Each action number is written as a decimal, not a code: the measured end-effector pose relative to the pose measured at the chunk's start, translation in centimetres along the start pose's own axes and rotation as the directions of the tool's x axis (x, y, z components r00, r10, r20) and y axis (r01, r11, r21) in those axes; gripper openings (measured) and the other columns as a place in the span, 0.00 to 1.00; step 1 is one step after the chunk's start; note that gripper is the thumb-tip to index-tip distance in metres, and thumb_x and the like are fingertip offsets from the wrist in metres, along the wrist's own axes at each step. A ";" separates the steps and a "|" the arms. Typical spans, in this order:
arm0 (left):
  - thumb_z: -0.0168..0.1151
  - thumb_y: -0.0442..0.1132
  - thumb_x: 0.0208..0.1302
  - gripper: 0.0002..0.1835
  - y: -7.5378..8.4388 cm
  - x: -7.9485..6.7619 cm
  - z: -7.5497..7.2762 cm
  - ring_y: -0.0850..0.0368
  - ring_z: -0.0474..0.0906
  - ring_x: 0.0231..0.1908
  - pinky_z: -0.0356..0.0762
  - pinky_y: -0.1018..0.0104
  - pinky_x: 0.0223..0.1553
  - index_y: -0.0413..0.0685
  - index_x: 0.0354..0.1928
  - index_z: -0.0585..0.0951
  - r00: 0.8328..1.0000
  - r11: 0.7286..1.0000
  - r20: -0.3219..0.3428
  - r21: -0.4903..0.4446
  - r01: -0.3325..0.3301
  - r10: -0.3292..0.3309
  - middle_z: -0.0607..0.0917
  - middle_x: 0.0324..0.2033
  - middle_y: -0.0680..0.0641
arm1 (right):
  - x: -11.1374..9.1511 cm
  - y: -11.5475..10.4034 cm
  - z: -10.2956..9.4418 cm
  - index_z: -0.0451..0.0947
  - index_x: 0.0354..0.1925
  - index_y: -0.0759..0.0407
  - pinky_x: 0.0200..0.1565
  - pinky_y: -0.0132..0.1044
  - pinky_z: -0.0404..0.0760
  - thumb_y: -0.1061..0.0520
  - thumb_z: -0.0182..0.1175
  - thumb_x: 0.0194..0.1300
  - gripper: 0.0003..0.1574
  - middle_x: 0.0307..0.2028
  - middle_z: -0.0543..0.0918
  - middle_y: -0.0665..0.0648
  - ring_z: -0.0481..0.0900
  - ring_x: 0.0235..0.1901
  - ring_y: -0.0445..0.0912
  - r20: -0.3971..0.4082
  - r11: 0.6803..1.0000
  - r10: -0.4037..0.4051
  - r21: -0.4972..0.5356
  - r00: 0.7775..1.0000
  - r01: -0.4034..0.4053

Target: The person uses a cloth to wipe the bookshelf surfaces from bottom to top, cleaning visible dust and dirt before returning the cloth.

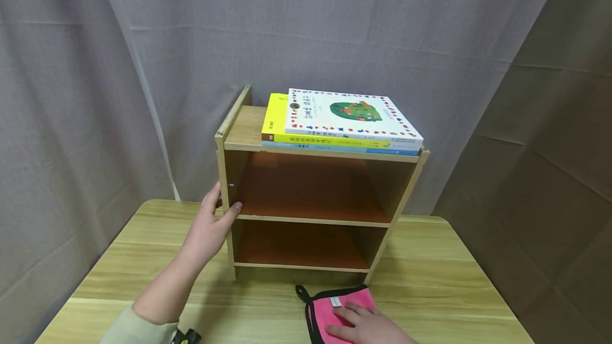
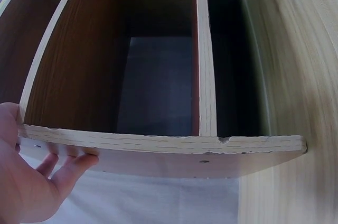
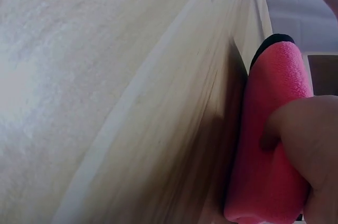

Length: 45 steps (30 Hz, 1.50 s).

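Observation:
In the head view, my left hand (image 1: pixel 210 227) grips the left side panel (image 1: pixel 223 195) of a wooden shelf unit (image 1: pixel 313 222). Its thumb lies at the panel's front edge by the middle shelf, and the fingers (image 2: pixel 74 168) lie along the outer face. My right hand (image 1: pixel 360 325) rests on a folded pink cloth (image 1: pixel 325 312) with black trim, a loop and a small white label, in front of the unit. Those fingers lie spread over the cloth, while the right wrist view shows a digit pressing into its thick fold.
Several books (image 1: pixel 354 115), white, yellow and blue, lie stacked on the unit's top board (image 1: pixel 246 126). The unit stands on a wood-grain table (image 1: pixel 430 280). Grey curtains (image 1: pixel 306 25) hang behind and at both sides.

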<state>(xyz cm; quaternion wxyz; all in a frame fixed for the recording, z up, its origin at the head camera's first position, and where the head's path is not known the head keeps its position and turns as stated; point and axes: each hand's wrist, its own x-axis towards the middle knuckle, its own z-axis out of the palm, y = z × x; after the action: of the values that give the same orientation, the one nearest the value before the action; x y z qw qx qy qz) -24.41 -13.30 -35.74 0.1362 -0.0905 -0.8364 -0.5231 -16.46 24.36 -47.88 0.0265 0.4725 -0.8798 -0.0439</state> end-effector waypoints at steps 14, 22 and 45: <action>0.51 0.61 0.63 0.39 -0.2 0.1 0.1 0.47 0.52 0.67 0.53 0.45 0.63 0.66 0.71 0.47 1.000 1.000 0.004 -0.010 0.000 0.000 0.52 0.70 0.49 | 0.1 -0.2 -0.6 0.72 0.57 0.36 0.46 0.41 0.77 0.22 0.45 0.55 0.38 0.49 0.78 0.45 0.74 0.50 0.45 -0.118 0.998 -0.010 0.054 0.993 0.017; 0.51 0.61 0.63 0.40 -0.1 0.1 0.1 0.47 0.51 0.67 0.53 0.44 0.63 0.65 0.72 0.46 1.000 1.000 -0.003 -0.001 0.001 -0.001 0.52 0.70 0.49 | 0.2 0.2 -1.3 0.74 0.56 0.38 0.48 0.43 0.75 0.23 0.47 0.55 0.38 0.54 0.76 0.47 0.72 0.53 0.46 -0.126 0.996 -0.025 0.084 0.992 0.036; 0.51 0.63 0.62 0.39 -0.2 0.0 0.2 0.49 0.53 0.67 0.55 0.44 0.62 0.69 0.71 0.48 1.000 1.000 -0.015 -0.003 -0.012 0.011 0.53 0.69 0.50 | 1.6 0.6 -2.3 0.77 0.24 0.37 0.49 0.44 0.71 0.28 0.56 0.52 0.19 0.44 0.78 0.42 0.71 0.45 0.43 -0.253 0.991 -0.134 -0.009 0.958 0.136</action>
<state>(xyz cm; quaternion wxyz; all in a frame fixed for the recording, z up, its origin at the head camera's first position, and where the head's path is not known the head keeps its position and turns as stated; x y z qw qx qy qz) -24.47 -13.26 -36.01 0.1455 -0.0915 -0.8340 -0.5242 -17.68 23.24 -45.52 0.1334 0.5332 -0.8352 0.0186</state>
